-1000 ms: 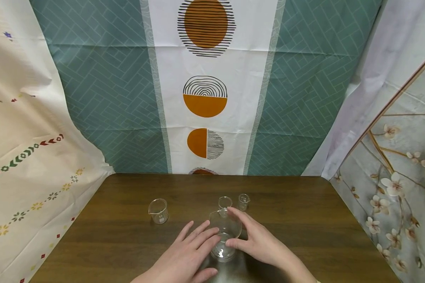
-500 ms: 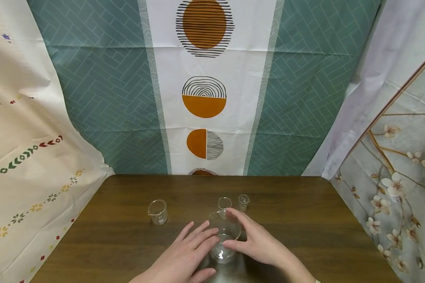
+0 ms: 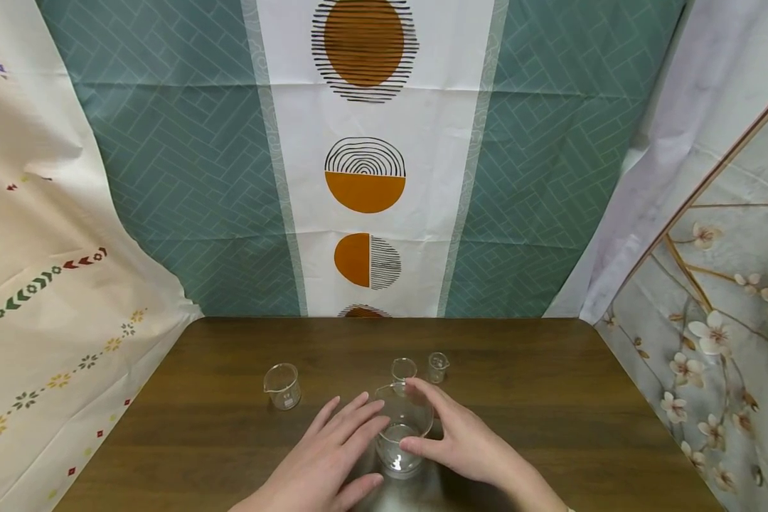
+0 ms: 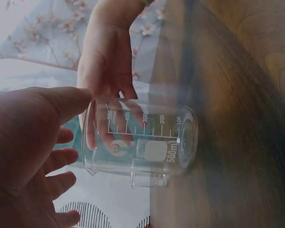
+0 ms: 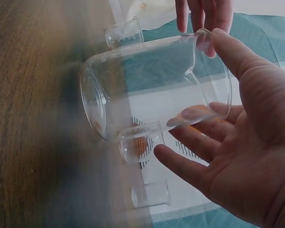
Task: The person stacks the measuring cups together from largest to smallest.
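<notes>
A large glass beaker (image 3: 404, 412) stands upright on the brown table in the head view, with 500 ml marks (image 4: 156, 151) in the left wrist view. My right hand (image 3: 467, 439) curves round its right side near the rim, thumb at the front and fingers reaching behind. At the left side, my left hand (image 3: 326, 455) has its fingers spread, fingertips near the glass and holding nothing. The left thumb (image 4: 69, 102) overlaps the rim in the left wrist view. Through the clear wall, the right hand's fingers (image 4: 103, 128) show.
Behind the large beaker stand two small glass beakers, one (image 3: 404, 368) nearly in line with it and one (image 3: 438, 367) further right. Another beaker (image 3: 283, 387) stands to the left. Patterned cloths (image 3: 230, 178) hang behind the table (image 3: 198, 441) and along both sides.
My left hand has drawn slightly left, away from the large beaker. The right thumb has slid a little further across its front. The head view has shifted slightly.
</notes>
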{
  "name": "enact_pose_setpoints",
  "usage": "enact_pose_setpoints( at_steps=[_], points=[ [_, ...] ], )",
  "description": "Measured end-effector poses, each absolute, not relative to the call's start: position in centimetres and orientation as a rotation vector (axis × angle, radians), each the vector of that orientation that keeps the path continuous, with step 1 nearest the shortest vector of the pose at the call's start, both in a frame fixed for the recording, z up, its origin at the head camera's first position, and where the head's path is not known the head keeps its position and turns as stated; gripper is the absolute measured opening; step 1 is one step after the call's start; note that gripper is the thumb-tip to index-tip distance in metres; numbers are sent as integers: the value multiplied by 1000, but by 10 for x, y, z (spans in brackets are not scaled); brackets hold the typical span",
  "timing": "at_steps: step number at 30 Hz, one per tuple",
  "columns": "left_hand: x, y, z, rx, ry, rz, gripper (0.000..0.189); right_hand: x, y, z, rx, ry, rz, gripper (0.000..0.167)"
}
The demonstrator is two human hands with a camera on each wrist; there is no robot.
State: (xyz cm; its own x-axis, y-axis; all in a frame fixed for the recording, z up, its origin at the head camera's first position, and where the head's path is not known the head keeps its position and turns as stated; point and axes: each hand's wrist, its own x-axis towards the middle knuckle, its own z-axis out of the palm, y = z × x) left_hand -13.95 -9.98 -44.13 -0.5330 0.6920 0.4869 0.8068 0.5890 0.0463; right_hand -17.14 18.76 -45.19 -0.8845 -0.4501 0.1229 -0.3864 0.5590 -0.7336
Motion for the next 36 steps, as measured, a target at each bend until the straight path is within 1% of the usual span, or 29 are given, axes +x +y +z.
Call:
enact_pose_setpoints(
  at_steps=[9, 23, 36],
  points=[
    [-141, -106, -436, -1111, -2429, -424, 69, -172, 188, -451, -739, 2714, -1224, 88],
    [-144, -114, -426, -935, -2463, -503, 73, -172, 187, -453, -757, 2740, -1240, 84],
    [-146, -123, -427, -834, -2502, -525, 72, -172, 187, -451, -757, 2735, -1242, 85]
  ],
)
